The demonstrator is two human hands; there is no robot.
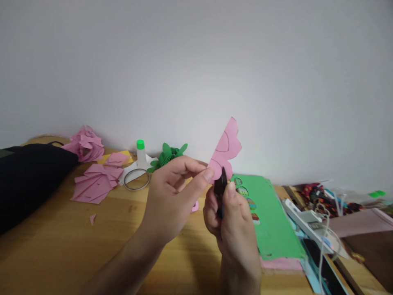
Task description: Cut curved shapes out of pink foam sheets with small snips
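Between the thumb and fingers of my left hand (175, 200) is a folded piece of pink paper (226, 145), held up above the table. Its right edge is scalloped, and curved dark lines are drawn on it. My right hand (236, 221) is closed around dark scissors (220, 190), whose blades point upward at the paper's lower lobe. The blades overlap the paper's edge near my left thumb. Part of the scissors' handle is hidden by my fingers. A small pink piece (195, 207) shows on the table between my hands.
Pink paper pieces (95, 184) and a pink paper bundle (86, 143) lie at left, near a black bag (33, 176). Behind stand a glue stick (141, 151), a ring (136, 189) and a green paper shape (168, 155). Right are a green packet (276, 221) and power strip (307, 225).
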